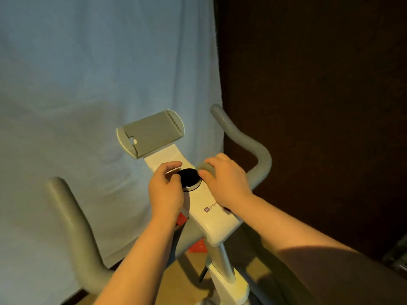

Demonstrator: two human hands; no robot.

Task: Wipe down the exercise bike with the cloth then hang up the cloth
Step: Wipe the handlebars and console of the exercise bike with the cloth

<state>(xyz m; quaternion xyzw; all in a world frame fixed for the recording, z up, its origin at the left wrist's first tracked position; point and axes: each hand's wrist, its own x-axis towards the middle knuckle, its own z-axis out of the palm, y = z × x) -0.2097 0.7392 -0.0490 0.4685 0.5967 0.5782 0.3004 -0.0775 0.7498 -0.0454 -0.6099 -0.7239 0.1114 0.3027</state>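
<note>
The exercise bike's white console (211,219) fills the centre, with a round black knob (189,177) on top and a grey tablet holder (152,133) behind it. My right hand (224,179) grips a small grey cloth (204,167), blurred, and presses it on the console just right of the knob. My left hand (166,190) lies on the console's left side, fingers loosely curled against the knob's left rim, thumb above it, holding nothing. Grey handlebars curve up at the left (70,219) and right (248,146).
A pale blue sheet (99,73) hangs behind the bike. A dark wall (319,95) fills the right side. The white bike post (222,267) runs down to a wooden floor (176,280), with something red (198,247) under the console.
</note>
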